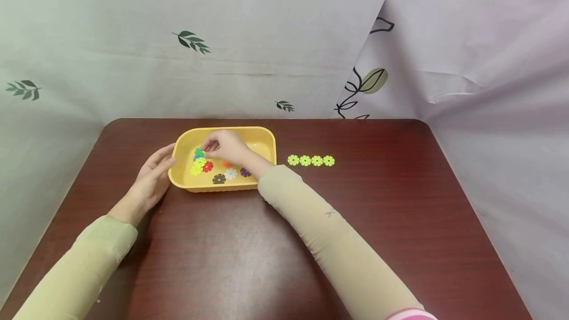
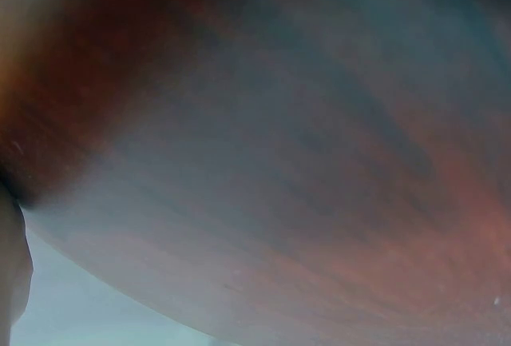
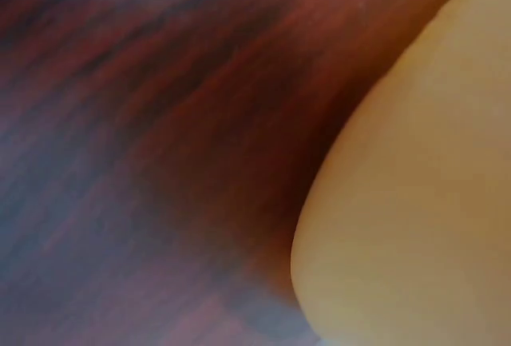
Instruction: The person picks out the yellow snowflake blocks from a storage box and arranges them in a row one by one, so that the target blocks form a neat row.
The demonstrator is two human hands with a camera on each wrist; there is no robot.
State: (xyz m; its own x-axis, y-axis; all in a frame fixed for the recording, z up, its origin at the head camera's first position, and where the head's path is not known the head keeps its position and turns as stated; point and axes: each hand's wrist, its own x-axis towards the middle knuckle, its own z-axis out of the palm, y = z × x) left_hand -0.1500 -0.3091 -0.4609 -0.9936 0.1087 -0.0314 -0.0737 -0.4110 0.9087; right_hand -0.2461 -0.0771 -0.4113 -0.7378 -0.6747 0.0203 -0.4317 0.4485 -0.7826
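A yellow plastic tub [image 1: 231, 187] stands on the table, holding several notched flower-shaped discs. My left hand [image 1: 151, 179] rests against the tub's left side, with the thumb and fingers at its rim. Inside the tub is my right hand [image 1: 226, 146], its fingertips beside a green disc [image 1: 198, 152]; whether they pinch it is too small to tell. Close by lie yellow discs [image 1: 196, 168] and a red disc [image 1: 207, 166]. Toward the tub's front are a brown disc [image 1: 219, 179], a white disc [image 1: 230, 174] and a purple disc [image 1: 245, 172]. An orange disc [image 1: 226, 164] is partly hidden by the right hand.
Right of the tub, several yellow-green discs [image 1: 304, 160] lie in a straight row on the dark red-brown table [image 1: 378, 221]. A pale leaf-printed cloth [image 1: 249, 63] hangs behind the table. In the right wrist view, the tub's wall [image 3: 415, 202] fills the right side.
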